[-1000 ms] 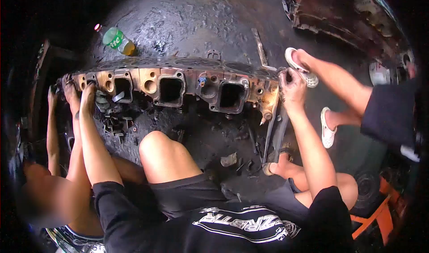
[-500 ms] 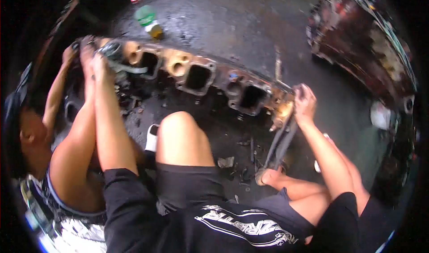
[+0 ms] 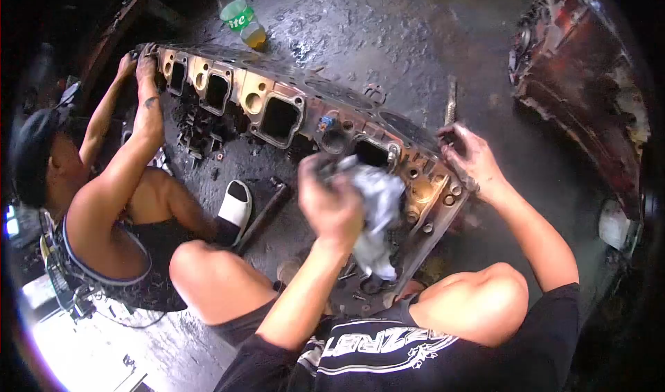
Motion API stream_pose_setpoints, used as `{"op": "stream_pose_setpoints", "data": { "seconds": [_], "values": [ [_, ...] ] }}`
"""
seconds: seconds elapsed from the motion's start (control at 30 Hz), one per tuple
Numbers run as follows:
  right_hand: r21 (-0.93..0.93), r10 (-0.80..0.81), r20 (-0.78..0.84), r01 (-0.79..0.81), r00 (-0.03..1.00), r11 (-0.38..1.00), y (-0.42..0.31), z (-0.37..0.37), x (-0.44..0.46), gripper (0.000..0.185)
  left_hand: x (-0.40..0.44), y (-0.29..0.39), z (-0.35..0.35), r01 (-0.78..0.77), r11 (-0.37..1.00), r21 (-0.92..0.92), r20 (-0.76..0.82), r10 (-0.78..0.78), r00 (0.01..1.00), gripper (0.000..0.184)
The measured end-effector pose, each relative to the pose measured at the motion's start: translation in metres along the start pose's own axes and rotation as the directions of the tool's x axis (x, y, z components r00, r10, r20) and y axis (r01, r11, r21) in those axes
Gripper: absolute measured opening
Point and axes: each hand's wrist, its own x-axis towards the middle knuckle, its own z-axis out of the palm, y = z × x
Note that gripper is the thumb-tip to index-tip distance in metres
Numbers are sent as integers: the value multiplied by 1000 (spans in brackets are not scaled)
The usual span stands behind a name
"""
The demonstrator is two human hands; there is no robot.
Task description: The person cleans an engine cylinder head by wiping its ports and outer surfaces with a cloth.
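Note:
A long, greasy metal engine part [image 3: 239,87] with square ports stretches from the upper left to the right of centre. My left hand [image 3: 331,201], slightly blurred, grips a grey-white rag [image 3: 377,208] in front of the part's nearer ports. At the right end of the part is my right hand [image 3: 465,153], its blackened fingers bent and apart near the top corner, with nothing visible in them. Whether its fingertips touch the metal is hard to tell.
A co-worker [image 3: 114,191] crouches at the left, both hands on the part's far end. Behind the part lies a green-labelled bottle [image 3: 239,18]. A rusty metal block [image 3: 582,87] stands at the right. Dark debris [image 3: 197,128] lies on the floor.
My left hand has moved from the part's left end towards the centre, bringing the rag along. My right hand's fingers have opened at the right end. The view has shifted.

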Motion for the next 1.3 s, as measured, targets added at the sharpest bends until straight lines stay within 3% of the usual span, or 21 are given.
{"op": "stream_pose_setpoints", "data": {
  "seconds": [0.03, 0.07, 0.13, 0.17, 0.27, 0.37, 0.4, 0.43, 0.5, 0.57, 0.6, 0.63, 0.7, 0.8, 0.9, 0.93, 1.03, 1.1, 1.23, 1.27, 1.3],
  "values": [
    [59, -54, -10, 55, 998, 997, 4, 1, 1, 24, -6, -19, 24, -177, 970, 169, 60, 169, 984, 27],
    [116, -113, -36, 116, 993, 986, 8, 3, 5, 24, -12, -25, 42, -293, 933, 208, 68, 286, 956, 29],
    [186, -192, -104, 208, 976, 960, 23, 14, 10, 23, -18, -10, 43, -329, 808, 489, 178, 276, 944, 27],
    [244, -147, -51, 155, 988, 957, 26, 14, 11, 23, -22, -7, 42, -334, 747, 575, 201, 266, 943, 26],
    [285, -228, -53, 233, 972, 930, 25, 13, 15, 23, -42, 1, 26, -306, 856, 417, 370, 147, 917, 38],
    [174, -294, -36, 296, 955, 939, 15, 4, 3, 29, -52, -16, 34, -358, 851, 384, 356, 222, 908, 41],
    [121, -343, -5, 342, 939, 932, 17, -1, 1, 29, -44, -21, 38, -299, 899, 320, 347, 183, 920, 41],
    [70, -402, 20, 400, 915, 914, 17, -4, 2, 30, -41, -23, 42, -264, 897, 356, 325, 146, 934, 36],
    [18, -353, 39, 352, 935, 936, 17, -10, -5, 30, -36, -20, 51, -156, 880, 449, 364, -21, 931, 27],
    [41, -361, 19, 360, 932, 932, 14, -8, -6, 31, -33, -14, 53, -282, 860, 426, 393, 105, 914, 15],
    [17, -384, -39, 385, 922, 923, 16, 1, -11, 30, -35, -11, 56, -316, 867, 385, 291, 211, 933, 8],
    [-2, -400, -99, 402, 911, 916, 17, 9, -15, 30, -38, -13, 51, -330, 832, 446, 342, 183, 922, 12],
    [19, -424, -83, 427, 902, 904, 11, 12, -12, 28, -43, -14, 51, -383, 787, 484, 226, 311, 923, 26],
    [123, -378, -8, 376, 926, 918, -3, 5, -10, 29, -42, -8, 41, -396, 803, 445, 272, 300, 914, 35],
    [105, -469, -155, 487, 870, 867, 14, 19, -11, 32, -37, -19, 47, -299, 891, 341, 286, 205, 936, 30],
    [20, -535, -185, 547, 825, 837, 12, 17, -11, 32, -34, -21, 46, -250, 930, 271, 334, 153, 930, 28],
    [133, -433, -59, 437, 899, 890, -3, 6, -11, 31, -28, -17, 44, -356, 839, 411, 439, 160, 884, 29],
    [131, -442, -40, 444, 896, 887, 10, 7, -4, 29, -30, -17, 49, -402, 794, 456, 410, 213, 887, 30],
    [-38, -574, -88, 574, 814, 818, 58, 25, 8, 32, -23, -23, 50, -325, 885, 334, 440, 159, 884, 21],
    [-48, -559, -73, 557, 826, 829, 65, 26, 10, 29, -21, -22, 47, -298, 888, 350, 470, 108, 876, 20],
    [67, -472, 37, 469, 881, 880, 30, 15, 3, 27, -21, -22, 46, -305, 885, 353, 488, 104, 867, 21]
  ]
}}
